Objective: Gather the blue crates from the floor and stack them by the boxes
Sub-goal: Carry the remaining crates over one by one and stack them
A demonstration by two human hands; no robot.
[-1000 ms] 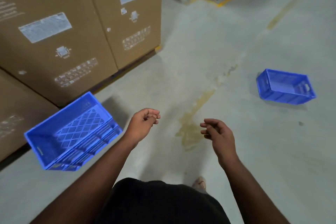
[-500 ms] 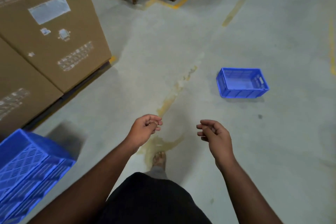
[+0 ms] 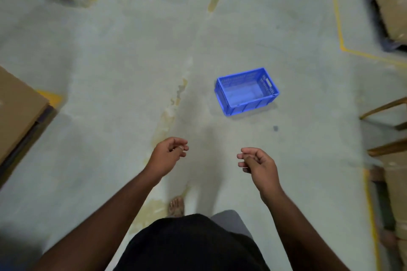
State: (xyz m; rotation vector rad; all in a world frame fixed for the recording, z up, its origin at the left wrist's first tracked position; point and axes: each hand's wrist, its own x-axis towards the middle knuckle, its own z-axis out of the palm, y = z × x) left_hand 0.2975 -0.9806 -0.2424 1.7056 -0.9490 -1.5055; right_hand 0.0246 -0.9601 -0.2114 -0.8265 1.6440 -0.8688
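Sitting upright on the concrete floor (image 3: 110, 61) ahead of you, the blue crate (image 3: 246, 91) is well beyond your left hand (image 3: 168, 155) and right hand (image 3: 257, 163); both hang loosely curled, holding nothing.

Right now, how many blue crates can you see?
1. The blue plastic crate sits upright on the grey concrete floor, ahead and slightly right. Others may lie outside the view.

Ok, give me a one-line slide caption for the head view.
Both empty hands, left hand and right hand, held out toward a blue crate upright on the floor.
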